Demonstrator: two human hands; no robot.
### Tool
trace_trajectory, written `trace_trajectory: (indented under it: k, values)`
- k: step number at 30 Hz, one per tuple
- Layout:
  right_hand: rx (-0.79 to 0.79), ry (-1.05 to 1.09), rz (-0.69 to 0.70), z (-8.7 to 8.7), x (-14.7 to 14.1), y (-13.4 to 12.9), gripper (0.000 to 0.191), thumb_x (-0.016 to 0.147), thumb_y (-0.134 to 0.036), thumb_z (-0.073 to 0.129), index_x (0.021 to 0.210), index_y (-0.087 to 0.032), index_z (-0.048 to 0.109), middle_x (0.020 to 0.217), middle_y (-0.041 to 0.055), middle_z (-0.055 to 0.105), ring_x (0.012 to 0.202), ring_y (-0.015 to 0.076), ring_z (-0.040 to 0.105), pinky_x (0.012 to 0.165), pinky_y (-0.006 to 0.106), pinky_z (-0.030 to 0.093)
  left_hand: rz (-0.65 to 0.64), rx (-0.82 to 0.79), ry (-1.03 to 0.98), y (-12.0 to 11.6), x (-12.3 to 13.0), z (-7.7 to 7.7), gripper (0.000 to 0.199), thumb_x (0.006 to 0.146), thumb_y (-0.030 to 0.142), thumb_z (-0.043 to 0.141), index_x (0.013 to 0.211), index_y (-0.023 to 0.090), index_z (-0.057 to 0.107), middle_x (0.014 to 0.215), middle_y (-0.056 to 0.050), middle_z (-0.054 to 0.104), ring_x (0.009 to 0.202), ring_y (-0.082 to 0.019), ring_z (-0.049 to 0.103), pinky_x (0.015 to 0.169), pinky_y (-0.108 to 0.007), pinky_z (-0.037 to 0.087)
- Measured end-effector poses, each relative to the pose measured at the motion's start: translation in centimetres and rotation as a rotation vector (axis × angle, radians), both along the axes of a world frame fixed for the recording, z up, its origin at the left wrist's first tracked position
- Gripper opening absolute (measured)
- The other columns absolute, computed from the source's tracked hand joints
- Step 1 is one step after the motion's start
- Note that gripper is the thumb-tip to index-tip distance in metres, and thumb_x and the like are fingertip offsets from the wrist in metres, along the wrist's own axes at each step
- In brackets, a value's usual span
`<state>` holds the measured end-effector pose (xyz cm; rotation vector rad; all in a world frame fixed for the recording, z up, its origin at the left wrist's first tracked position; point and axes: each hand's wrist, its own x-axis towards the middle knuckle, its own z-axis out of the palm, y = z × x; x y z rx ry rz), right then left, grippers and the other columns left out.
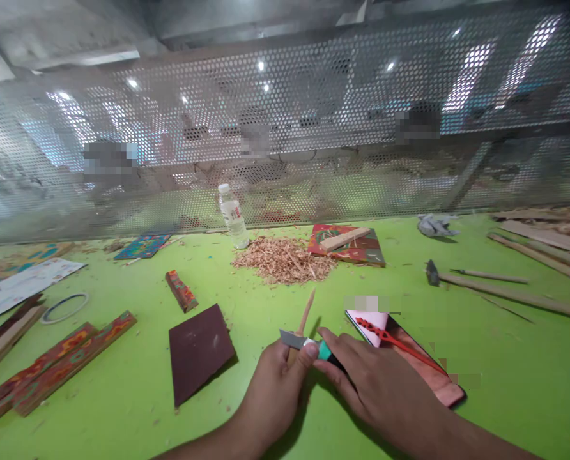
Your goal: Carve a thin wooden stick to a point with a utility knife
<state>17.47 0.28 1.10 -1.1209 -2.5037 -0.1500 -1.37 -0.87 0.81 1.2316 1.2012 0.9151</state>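
Observation:
My left hand [278, 383] is closed around a thin wooden stick [307, 312], whose tapered end points up and away from me. My right hand [369, 374] grips a knife [324, 350] with a green and black handle. The knife's flat grey blade [292, 339] lies across the lower part of the stick, pointing left. My left thumb presses near the base of the blade. Under and beyond my right hand lies a phone-like flat object [426, 364] with a red beaded strip [390, 337] across it.
Dark brown sandpaper [201, 351] lies left of my hands. Wood shavings [285, 259], a water bottle [234, 217] and a painted board [347, 244] are ahead. A hammer [505, 291] lies right; painted strips [77, 364] lie left. A perforated metal screen [285, 140] stands behind the green table [146, 415].

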Motion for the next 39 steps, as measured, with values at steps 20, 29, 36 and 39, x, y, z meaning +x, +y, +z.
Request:
trace_trajectory:
  k: [20,29,36,39]
  values:
    - [0.119,0.177,-0.064,1.8,2.3,2.2,0.048,0.115,-0.046,0.033,0.139,-0.012,0.056,0.093,0.0082,0.077,0.067,0.0202,0.074,0.052,0.030,0.053,-0.047,-0.109,-0.145,0.3,-0.3,-0.2,0.048,0.094,0.071,0.060,0.090,0.023,0.051,0.051,0.014,0.039,0.037,-0.006,0.030,0.037,-0.019,0.027]
    - [-0.220,-0.013,0.090,1.6,2.4,1.7,0.054,0.114,-0.050,0.034,0.143,-0.014,0.061,0.118,0.0156,0.080,0.094,0.0295,0.079,0.069,0.039,0.061,-0.112,-0.013,-0.131,0.0,-0.7,-0.3,0.051,0.091,0.067,0.069,0.097,0.017,0.062,0.069,0.007,0.044,0.060,-0.009,0.036,0.056,-0.023,0.033]
    - [-0.355,-0.041,0.108,1.9,1.9,1.4,0.050,0.113,-0.044,0.040,0.151,-0.016,0.057,0.129,0.0161,0.076,0.109,0.0297,0.076,0.085,0.042,0.061,-0.105,0.059,-0.111,-0.6,-0.5,-0.8,0.046,0.101,0.064,0.055,0.096,0.019,0.063,0.079,0.002,0.052,0.080,-0.018,0.049,0.079,-0.030,0.043]
    - [-0.350,-0.032,0.083,1.6,1.8,1.3,0.050,0.113,-0.043,0.040,0.151,-0.015,0.056,0.121,0.0152,0.078,0.101,0.0294,0.077,0.079,0.042,0.061,-0.091,0.088,-0.095,-0.5,-0.3,-0.7,0.041,0.103,0.059,0.055,0.093,0.020,0.063,0.078,0.002,0.054,0.081,-0.018,0.051,0.082,-0.031,0.044]
